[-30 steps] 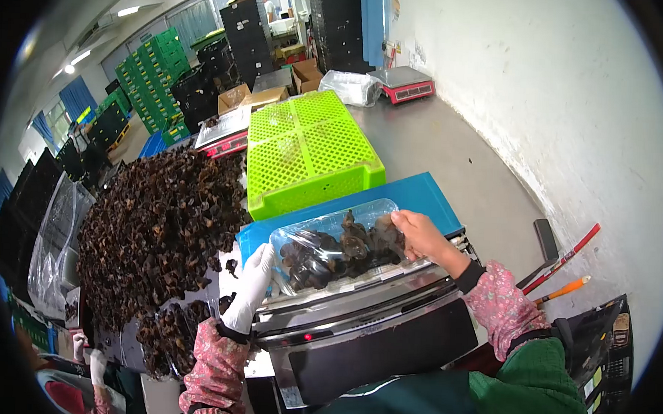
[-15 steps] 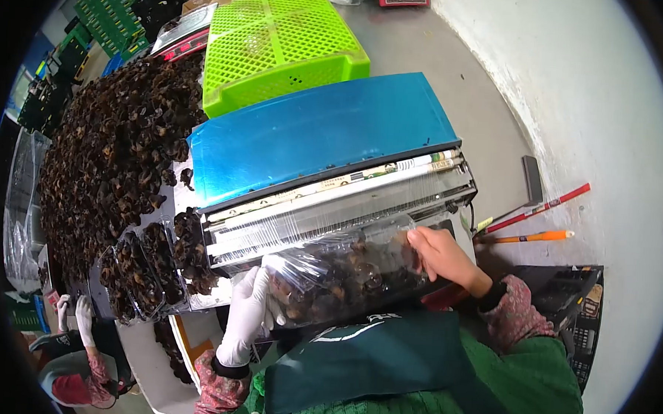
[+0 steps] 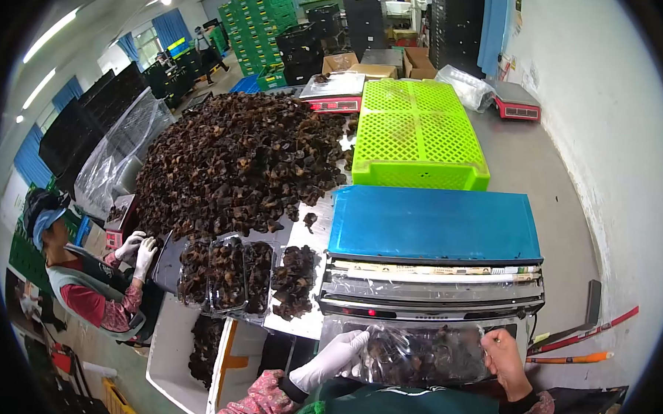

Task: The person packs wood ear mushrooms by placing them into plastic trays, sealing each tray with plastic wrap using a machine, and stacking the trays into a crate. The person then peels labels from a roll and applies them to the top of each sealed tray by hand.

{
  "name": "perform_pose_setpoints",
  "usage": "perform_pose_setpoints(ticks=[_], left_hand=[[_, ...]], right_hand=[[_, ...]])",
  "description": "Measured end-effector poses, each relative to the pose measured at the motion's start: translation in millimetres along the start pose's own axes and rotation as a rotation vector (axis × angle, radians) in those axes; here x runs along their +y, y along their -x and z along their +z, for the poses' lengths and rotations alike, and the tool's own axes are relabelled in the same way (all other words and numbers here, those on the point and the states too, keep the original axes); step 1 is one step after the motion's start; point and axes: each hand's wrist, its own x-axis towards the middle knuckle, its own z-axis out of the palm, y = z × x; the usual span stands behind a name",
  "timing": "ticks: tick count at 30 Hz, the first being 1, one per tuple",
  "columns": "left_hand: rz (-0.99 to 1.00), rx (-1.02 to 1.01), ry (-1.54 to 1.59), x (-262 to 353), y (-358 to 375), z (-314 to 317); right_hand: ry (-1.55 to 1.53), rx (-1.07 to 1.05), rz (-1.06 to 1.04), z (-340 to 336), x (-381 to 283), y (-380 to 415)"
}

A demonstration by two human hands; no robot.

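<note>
A clear tray of dark, curled pieces [image 3: 421, 355], covered with plastic film, lies at the front of the wrapping machine [image 3: 432, 285] with its blue lid. At the tray's left end, my left hand [image 3: 336, 359], in a white glove, has its fingers closed on the film and tray edge. My bare right hand [image 3: 506, 360] pinches the film at the right end. Under the film the pieces are partly blurred by glare. Several open trays of the same pieces [image 3: 227, 273] stand left of the machine.
A big heap of dark pieces [image 3: 230, 158] covers the table's left part. Behind the machine is a green perforated crate [image 3: 419, 137]. Red scales [image 3: 517, 104] stand farther back. A co-worker [image 3: 95, 285] is at the left, near a white foam box [image 3: 170, 348]. Rods [image 3: 573, 358] lie right.
The view has turned and lifted, showing more of the room. The film-covered tray now lies lower, apart from the machine's film roll, with both hands still at its ends.
</note>
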Motion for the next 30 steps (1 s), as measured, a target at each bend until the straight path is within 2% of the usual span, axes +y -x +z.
perform_pose_setpoints(ticks=[2,9,11,14,15,17,19,20,21,23,25,26,27,28,30], left_hand=[[0.016,0.003,-0.026,-7,4,1],[0.039,0.021,0.133,-48,32,2],[0.126,0.122,0.4,-54,40,8],[0.091,-0.037,0.564,-65,59,2],[0.002,0.046,0.572,-68,69,6],[-0.037,-0.236,0.651,-160,35,-20],[-0.03,0.068,0.543,-124,60,29],[0.006,0.203,0.382,-142,40,35],[0.06,0.131,0.472,-159,19,42],[0.248,0.167,0.198,-142,17,59],[0.169,-0.026,0.54,-206,-40,51],[0.12,-0.121,0.705,-209,-54,48],[0.136,-0.104,0.669,-217,-60,42],[0.151,-0.092,0.608,-181,-42,40],[0.156,-0.1,0.577,-156,-32,32]], right_hand=[[-0.097,-0.019,0.038,-2,15,-1],[-0.399,0.024,-0.114,-19,25,28],[-0.489,0.031,-0.102,-25,19,41],[-0.522,0.094,-0.026,-45,22,60],[-0.516,0.118,-0.008,-51,28,64],[-0.409,0.136,0.086,-71,69,67],[0.381,0.031,-0.243,-50,80,95],[-0.063,-0.047,0.071,-52,107,90],[-0.245,-0.067,0.198,-37,112,89],[-0.338,-0.084,0.248,-3,112,86],[-0.365,-0.094,0.254,16,110,78],[-0.375,-0.102,0.253,24,108,74],[-0.386,-0.107,0.251,29,106,71],[-0.402,-0.106,0.255,40,104,68],[-0.425,-0.106,0.251,54,99,61]])
